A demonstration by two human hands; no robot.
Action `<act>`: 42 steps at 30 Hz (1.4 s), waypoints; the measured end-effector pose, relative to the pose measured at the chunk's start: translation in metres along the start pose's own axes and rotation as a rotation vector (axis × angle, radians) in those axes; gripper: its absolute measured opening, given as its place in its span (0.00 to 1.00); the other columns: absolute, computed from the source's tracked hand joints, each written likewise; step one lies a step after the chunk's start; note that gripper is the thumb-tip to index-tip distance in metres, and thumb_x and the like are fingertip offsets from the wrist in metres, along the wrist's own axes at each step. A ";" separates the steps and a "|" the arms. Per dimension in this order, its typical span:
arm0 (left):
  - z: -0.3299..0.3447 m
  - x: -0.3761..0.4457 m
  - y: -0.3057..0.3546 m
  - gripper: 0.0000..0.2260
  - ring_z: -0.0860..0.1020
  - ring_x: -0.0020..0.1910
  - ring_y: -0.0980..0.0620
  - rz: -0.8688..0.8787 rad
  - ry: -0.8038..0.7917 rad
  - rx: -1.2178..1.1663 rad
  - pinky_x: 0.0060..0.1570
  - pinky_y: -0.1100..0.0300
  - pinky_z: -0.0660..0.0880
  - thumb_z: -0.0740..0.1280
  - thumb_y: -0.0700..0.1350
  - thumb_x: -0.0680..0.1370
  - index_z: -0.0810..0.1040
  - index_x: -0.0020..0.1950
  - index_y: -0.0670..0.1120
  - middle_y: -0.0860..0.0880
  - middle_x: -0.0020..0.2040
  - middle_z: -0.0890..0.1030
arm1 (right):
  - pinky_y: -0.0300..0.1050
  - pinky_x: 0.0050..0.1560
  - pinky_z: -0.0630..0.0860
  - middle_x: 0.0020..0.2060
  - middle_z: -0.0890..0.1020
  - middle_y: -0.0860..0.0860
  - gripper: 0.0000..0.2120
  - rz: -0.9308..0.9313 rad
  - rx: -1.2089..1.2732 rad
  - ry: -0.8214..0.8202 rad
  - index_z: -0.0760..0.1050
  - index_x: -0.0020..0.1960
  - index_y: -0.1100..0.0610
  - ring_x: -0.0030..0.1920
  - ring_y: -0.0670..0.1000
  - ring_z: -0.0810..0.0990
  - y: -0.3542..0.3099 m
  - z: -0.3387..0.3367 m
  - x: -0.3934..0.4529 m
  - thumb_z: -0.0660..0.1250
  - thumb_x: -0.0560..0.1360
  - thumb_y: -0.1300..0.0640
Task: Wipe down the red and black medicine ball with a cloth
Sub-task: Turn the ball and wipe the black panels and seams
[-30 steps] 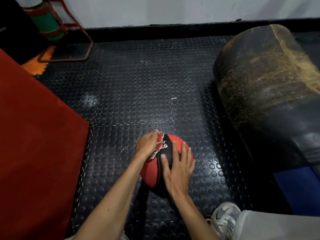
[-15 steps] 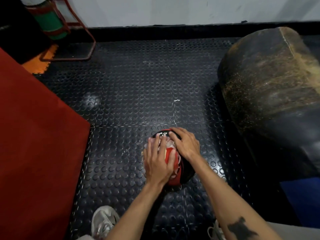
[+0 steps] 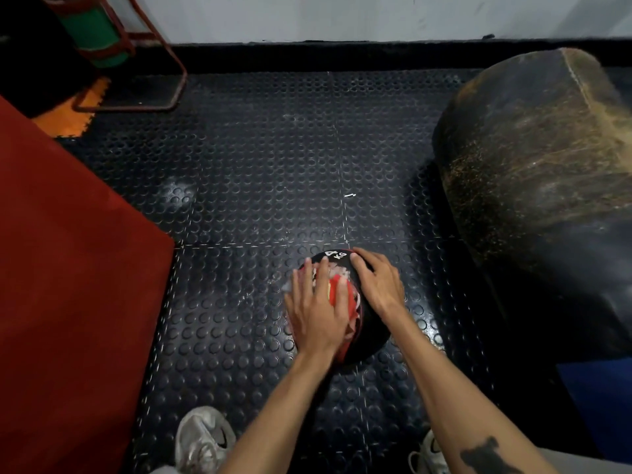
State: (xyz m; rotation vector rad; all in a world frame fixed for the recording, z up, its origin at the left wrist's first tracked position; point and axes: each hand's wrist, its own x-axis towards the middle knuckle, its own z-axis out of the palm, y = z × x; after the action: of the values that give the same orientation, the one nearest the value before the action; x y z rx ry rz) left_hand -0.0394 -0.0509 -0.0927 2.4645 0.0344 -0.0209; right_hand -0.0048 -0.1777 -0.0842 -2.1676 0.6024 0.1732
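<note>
1. Two white sneakers sit at the bottom edge, the left shoe [image 3: 204, 439] fully seen, the right shoe [image 3: 429, 455] partly cut off, both on the black studded floor mat [image 3: 256, 172].
2. Both bare forearms reach forward and converge on the ball; the right forearm carries a dark tattoo [image 3: 487, 455].
3. The left hand [image 3: 318, 311] lies palm down with fingers spread flat, pressing a red and white cloth [image 3: 345, 295] onto the top of the ball.
4. The right hand [image 3: 378, 282] cups the ball's right side, fingers open and curved over its surface, fingertips close to the white "4 KG" marking.
5. The red and black medicine ball [image 3: 372, 331] rests on the floor mat between the hands, mostly covered by them.
6. A red mat [image 3: 68, 285] lies to the left, a worn black punching bag [image 3: 540, 186] to the right.
7. Farthest back, a red metal frame [image 3: 171, 63] stands by the white wall [image 3: 342, 15].
</note>
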 end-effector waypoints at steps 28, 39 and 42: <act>-0.021 0.013 -0.024 0.15 0.74 0.48 0.48 -0.191 0.035 -0.288 0.47 0.57 0.64 0.62 0.54 0.82 0.75 0.41 0.46 0.48 0.46 0.76 | 0.66 0.72 0.58 0.78 0.54 0.46 0.46 0.098 -0.061 0.023 0.52 0.75 0.35 0.77 0.56 0.53 0.022 -0.003 -0.094 0.60 0.63 0.20; -0.026 0.003 -0.026 0.11 0.75 0.60 0.57 0.234 -0.185 -0.351 0.61 0.61 0.70 0.63 0.49 0.82 0.81 0.62 0.52 0.57 0.60 0.79 | 0.60 0.72 0.53 0.78 0.55 0.46 0.41 -0.279 -0.336 -0.162 0.58 0.76 0.35 0.77 0.52 0.52 0.020 -0.048 -0.059 0.56 0.64 0.27; -0.024 -0.003 -0.027 0.09 0.80 0.52 0.55 -0.029 -0.034 -0.460 0.50 0.68 0.73 0.62 0.49 0.83 0.82 0.54 0.54 0.59 0.50 0.82 | 0.61 0.68 0.59 0.72 0.65 0.49 0.33 -0.286 -0.369 0.117 0.62 0.74 0.41 0.72 0.55 0.61 0.008 -0.024 -0.084 0.58 0.72 0.31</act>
State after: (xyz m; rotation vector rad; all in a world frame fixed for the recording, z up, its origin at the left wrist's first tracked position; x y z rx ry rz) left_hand -0.0429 -0.0148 -0.0914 2.0035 0.0536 -0.0607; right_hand -0.0847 -0.1707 -0.0473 -2.6086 0.3354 0.0016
